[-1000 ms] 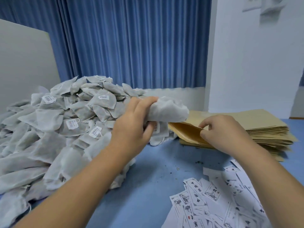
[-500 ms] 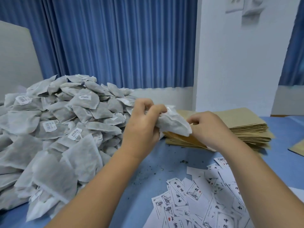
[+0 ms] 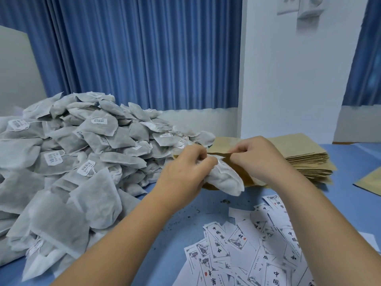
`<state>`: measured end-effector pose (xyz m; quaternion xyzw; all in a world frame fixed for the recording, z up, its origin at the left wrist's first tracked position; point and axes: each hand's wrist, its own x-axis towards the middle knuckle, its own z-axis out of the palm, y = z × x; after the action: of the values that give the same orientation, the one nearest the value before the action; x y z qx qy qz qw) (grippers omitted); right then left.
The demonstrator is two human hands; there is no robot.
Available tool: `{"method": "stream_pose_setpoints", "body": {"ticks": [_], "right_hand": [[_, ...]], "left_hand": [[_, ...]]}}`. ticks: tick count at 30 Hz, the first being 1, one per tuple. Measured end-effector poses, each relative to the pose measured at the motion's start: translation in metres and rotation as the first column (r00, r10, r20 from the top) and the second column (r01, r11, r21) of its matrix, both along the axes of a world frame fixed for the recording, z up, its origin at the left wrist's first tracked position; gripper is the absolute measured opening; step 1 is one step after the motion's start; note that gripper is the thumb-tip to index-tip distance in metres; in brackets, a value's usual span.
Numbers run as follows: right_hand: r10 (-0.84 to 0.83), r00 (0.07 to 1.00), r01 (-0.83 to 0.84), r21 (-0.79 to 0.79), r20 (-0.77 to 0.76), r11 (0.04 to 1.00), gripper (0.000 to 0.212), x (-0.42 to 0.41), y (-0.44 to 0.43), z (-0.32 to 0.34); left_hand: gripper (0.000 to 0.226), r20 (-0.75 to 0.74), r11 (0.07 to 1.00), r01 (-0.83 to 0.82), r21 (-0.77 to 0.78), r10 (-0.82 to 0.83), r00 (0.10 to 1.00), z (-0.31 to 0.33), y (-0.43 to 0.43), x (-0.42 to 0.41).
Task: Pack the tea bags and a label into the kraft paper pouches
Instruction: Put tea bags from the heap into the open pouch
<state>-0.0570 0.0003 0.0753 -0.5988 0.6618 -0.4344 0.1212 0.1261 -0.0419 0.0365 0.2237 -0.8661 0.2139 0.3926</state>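
Observation:
My left hand (image 3: 185, 172) grips a white tea bag (image 3: 225, 179) and holds it at the mouth of a kraft paper pouch (image 3: 240, 172). My right hand (image 3: 259, 159) pinches the pouch's upper edge, holding the mouth apart. The pouch lies at the near left corner of the stack of kraft pouches (image 3: 305, 155). A large heap of grey-white tea bags (image 3: 82, 153) fills the left of the blue table. Printed paper labels (image 3: 243, 250) lie scattered at the front right, under my right forearm.
The blue table (image 3: 165, 240) carries loose tea crumbs between my forearms. A single kraft pouch (image 3: 371, 182) lies at the right edge. A blue curtain and a white wall stand behind the table. A grey board leans at the far left.
My left hand has lowered the tea bag to the pouch's mouth. My right hand has lifted the pouch's edge closer to the left hand. The camera has swung right.

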Motion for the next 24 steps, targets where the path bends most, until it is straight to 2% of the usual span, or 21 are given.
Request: {"method": "stream_pose_setpoints", "body": {"ticks": [4, 7, 9, 11, 13, 14, 16, 18, 20, 22, 24], "right_hand": [[0.025, 1.0, -0.025, 0.002, -0.006, 1.0, 0.016, 0.006, 0.0, -0.001], [0.01, 1.0, -0.01, 0.004, 0.028, 1.0, 0.018, 0.008, -0.001, -0.001], [-0.018, 0.999, 0.018, 0.005, 0.043, 1.0, 0.018, 0.006, -0.001, -0.001], [-0.043, 0.997, 0.043, 0.0, 0.057, 0.999, 0.017, 0.004, -0.001, 0.0], [-0.056, 0.995, 0.057, -0.016, 0.08, 0.998, 0.018, 0.001, 0.0, 0.001], [-0.063, 0.993, 0.066, -0.025, 0.096, 0.998, 0.019, 0.0, 0.0, 0.002], [-0.075, 0.987, 0.081, -0.038, 0.14, 0.996, 0.02, -0.003, 0.001, 0.003], [-0.071, 0.987, 0.077, -0.037, 0.143, 0.996, 0.019, -0.005, 0.002, 0.003], [-0.05, 0.991, 0.054, -0.027, 0.127, 0.998, 0.019, -0.003, 0.002, 0.003], [-0.04, 0.993, 0.042, -0.016, 0.111, 0.999, 0.02, 0.0, 0.002, 0.002], [-0.044, 0.995, 0.046, -0.019, 0.089, 0.999, 0.021, 0.002, 0.002, 0.002]], "left_hand": [[0.029, 0.005, 0.98, -0.169, 0.104, 0.17, 0.985, 0.005, 0.004, -0.01], [0.031, 0.038, 0.958, -0.276, 0.072, 0.274, 0.961, 0.004, 0.01, -0.023], [0.026, 0.014, 0.957, -0.276, 0.09, 0.276, 0.961, -0.001, 0.013, -0.031], [0.038, -0.017, 0.952, -0.11, 0.285, 0.12, 0.993, -0.006, 0.013, -0.033], [0.058, -0.109, 0.861, 0.154, 0.485, -0.115, 0.987, -0.005, 0.018, -0.029], [0.066, -0.156, 0.811, 0.243, 0.531, -0.188, 0.97, -0.004, 0.02, -0.026], [0.073, -0.219, 0.756, 0.317, 0.572, -0.232, 0.948, -0.005, 0.018, -0.021], [0.065, -0.253, 0.768, 0.308, 0.562, -0.195, 0.948, -0.006, 0.019, -0.017], [0.05, -0.26, 0.834, 0.268, 0.482, -0.156, 0.953, -0.006, 0.017, -0.013], [0.041, -0.173, 0.932, 0.169, 0.32, -0.118, 0.978, -0.005, 0.015, -0.011], [0.034, -0.026, 0.992, -0.003, 0.123, 0.006, 1.0, -0.002, 0.014, -0.012]]}}
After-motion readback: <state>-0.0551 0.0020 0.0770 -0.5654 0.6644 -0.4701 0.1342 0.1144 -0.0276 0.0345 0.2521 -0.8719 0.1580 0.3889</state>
